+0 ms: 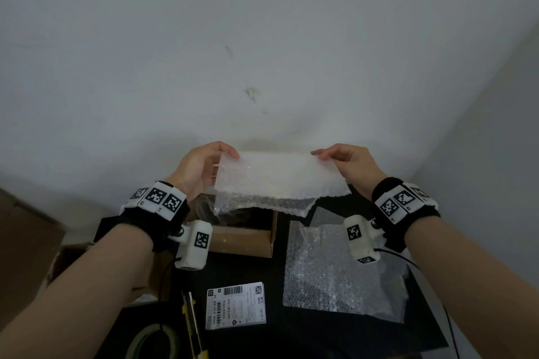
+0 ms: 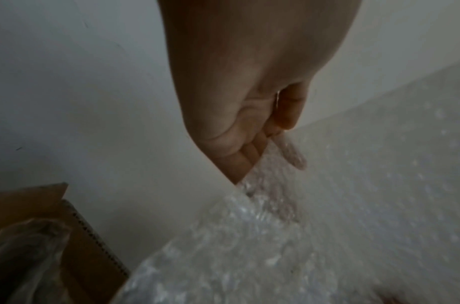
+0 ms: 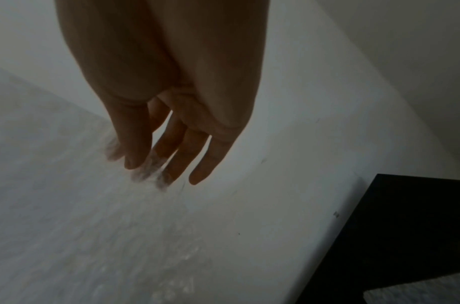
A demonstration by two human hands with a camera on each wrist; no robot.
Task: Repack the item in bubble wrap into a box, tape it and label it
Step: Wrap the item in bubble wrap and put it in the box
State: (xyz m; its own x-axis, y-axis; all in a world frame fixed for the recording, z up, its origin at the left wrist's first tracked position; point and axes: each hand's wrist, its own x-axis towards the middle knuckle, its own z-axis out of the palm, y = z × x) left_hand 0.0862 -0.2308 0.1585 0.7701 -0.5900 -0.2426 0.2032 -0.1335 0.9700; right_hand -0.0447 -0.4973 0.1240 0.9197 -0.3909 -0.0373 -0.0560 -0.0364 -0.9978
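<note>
Dim, flat light; blurred, noisy wrist views.

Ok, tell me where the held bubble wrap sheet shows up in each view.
Head: the held bubble wrap sheet is at centre, stretched between both hands above the cardboard box.
Left wrist: it fills the lower right, pinched by the left hand.
Right wrist: it is blurred at lower left, under the right hand.
Shared landmark: the pale wall.
</note>
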